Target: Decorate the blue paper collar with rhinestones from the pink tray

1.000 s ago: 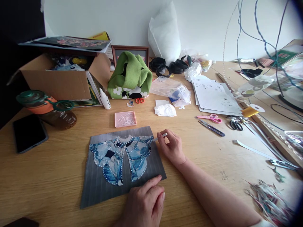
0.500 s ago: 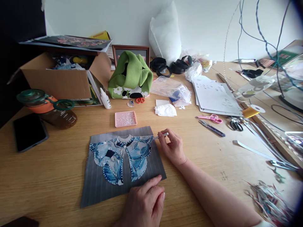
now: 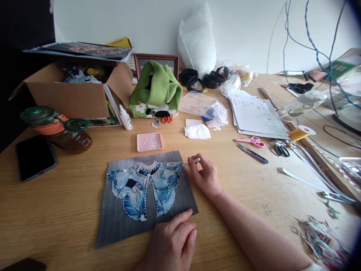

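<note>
A blue patterned garment-shaped piece (image 3: 166, 180), dotted with small white beads along its outlines, lies on a grey sheet (image 3: 183, 199). Pinched in my right hand (image 3: 206, 175) is a thin white pen-like stick (image 3: 195, 160), its tip at the piece's upper right corner. My left hand (image 3: 173, 239) rests at the sheet's lower right edge, fingers stretched out and holding nothing. Just beyond the sheet sits a pink tray (image 3: 138, 143) with many tiny white beads (image 3: 151, 142).
Behind stand a white glue bottle (image 3: 125, 118), a green fabric bag (image 3: 158, 90) and a cardboard box (image 3: 67, 98). A drink bottle (image 3: 62, 131) and phone (image 3: 36, 156) are at left. Pink scissors (image 3: 251, 141), a dark cutter (image 3: 252, 153) and papers (image 3: 256, 113) lie to the right.
</note>
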### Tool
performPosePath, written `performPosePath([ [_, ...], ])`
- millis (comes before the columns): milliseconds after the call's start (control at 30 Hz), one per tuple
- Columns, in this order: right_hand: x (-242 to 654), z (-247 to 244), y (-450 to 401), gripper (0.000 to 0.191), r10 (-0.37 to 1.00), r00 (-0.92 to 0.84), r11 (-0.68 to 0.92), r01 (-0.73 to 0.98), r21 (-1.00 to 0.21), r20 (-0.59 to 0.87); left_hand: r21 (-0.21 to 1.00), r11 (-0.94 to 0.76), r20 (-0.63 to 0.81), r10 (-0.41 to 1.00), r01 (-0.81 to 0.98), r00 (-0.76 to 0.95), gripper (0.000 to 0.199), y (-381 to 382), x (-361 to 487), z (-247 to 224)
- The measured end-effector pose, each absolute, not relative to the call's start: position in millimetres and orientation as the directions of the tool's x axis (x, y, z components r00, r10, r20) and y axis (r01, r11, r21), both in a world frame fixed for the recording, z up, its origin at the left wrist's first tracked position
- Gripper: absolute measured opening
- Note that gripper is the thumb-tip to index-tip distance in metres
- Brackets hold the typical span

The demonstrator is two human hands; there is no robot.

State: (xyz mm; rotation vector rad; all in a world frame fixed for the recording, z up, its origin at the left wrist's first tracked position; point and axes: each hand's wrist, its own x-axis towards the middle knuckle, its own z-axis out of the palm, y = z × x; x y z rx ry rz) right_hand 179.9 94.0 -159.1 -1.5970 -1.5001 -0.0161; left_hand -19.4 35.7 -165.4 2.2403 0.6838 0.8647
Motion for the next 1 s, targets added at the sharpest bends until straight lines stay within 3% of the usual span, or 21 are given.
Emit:
performPosePath([
  [1000,181.1,-160.9,94.7,0.022,0.775,0.295,0.122,0.798,-0.591,0.559,0.707,-0.666,0.395,0.650,0.237,0.649,0.022,35.3,-20.4,-166.1],
])
